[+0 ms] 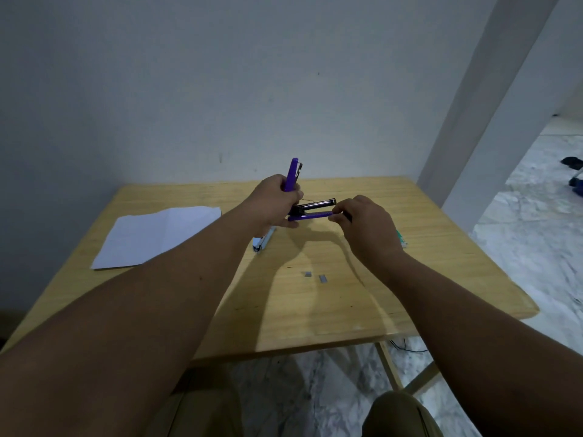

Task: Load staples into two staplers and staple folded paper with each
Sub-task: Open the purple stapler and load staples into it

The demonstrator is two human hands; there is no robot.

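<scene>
- My left hand [277, 200] grips the purple stapler [310, 211] at its hinge end, fingers curled round it, held up above the wooden table [362, 298]
- Stapler is swung open: purple top arm [292, 173] stands nearly upright out of my left fist, base & black metal staple channel [318, 205] lie roughly level, pointing to my right
- My right hand [366, 220] is at the free end of the base; thumb & forefinger pinch there, something dark shows at the fingertips, can't tell what
- Can't tell if any staples sit in the channel
- 2nd stapler [263, 241], pale blue/white, lies on the table just under my left wrist, mostly hidden by it
- Two small strips of staples [315, 276] lie loose on the table nearer me, close together, not touching
- White paper [157, 236] w/ fold creases lies flat on the table's left side, well apart from both staplers
- Greenish staple box [401, 239] pokes out behind my right wrist, near the table's right edge
- Both forearms bare, stretched fwd over the table
</scene>
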